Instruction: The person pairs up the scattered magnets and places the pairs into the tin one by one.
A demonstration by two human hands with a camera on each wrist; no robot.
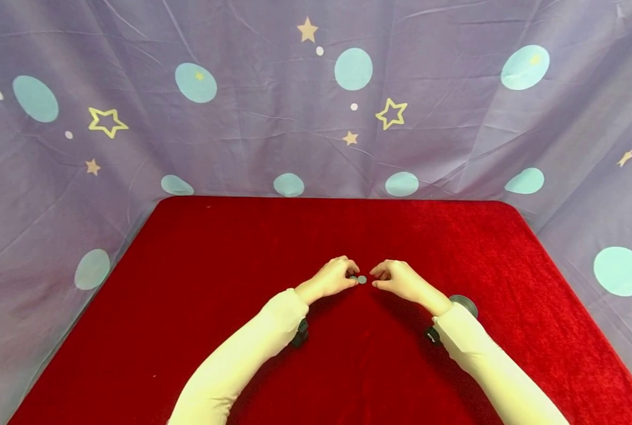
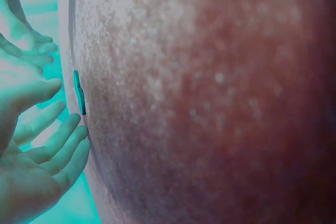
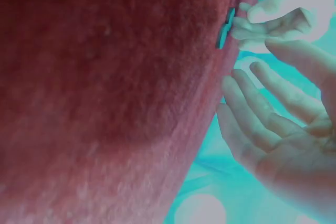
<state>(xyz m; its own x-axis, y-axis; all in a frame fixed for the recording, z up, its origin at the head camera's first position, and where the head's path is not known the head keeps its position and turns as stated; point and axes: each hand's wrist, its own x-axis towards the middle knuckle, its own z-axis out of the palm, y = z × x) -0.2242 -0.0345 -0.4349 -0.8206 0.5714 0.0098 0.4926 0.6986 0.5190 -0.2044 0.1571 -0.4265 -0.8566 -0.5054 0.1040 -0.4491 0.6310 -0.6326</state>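
Note:
Two small, flat, round grey-green discs lie on the red cloth, one slightly overlapping the other. In the head view the nearer disc (image 1: 362, 280) shows whole, while the other disc (image 1: 353, 278) is partly hidden by my left hand (image 1: 337, 275). The left thumb and fingers are apart on either side of that partly hidden disc; whether they touch it I cannot tell. Just right of the pair, my right hand (image 1: 400, 280) has its thumb and fingers parted, holding nothing. Seen from the right wrist, the discs (image 3: 222, 35) tilt against each other near the left fingertips.
Red plush cloth (image 1: 241, 248) covers the table. A round, grey, dish-like thing (image 1: 465, 304) sits partly hidden behind my right wrist. Black wrist devices show under both forearms. A purple curtain (image 1: 273, 130) with stars and dots surrounds the table's back and sides.

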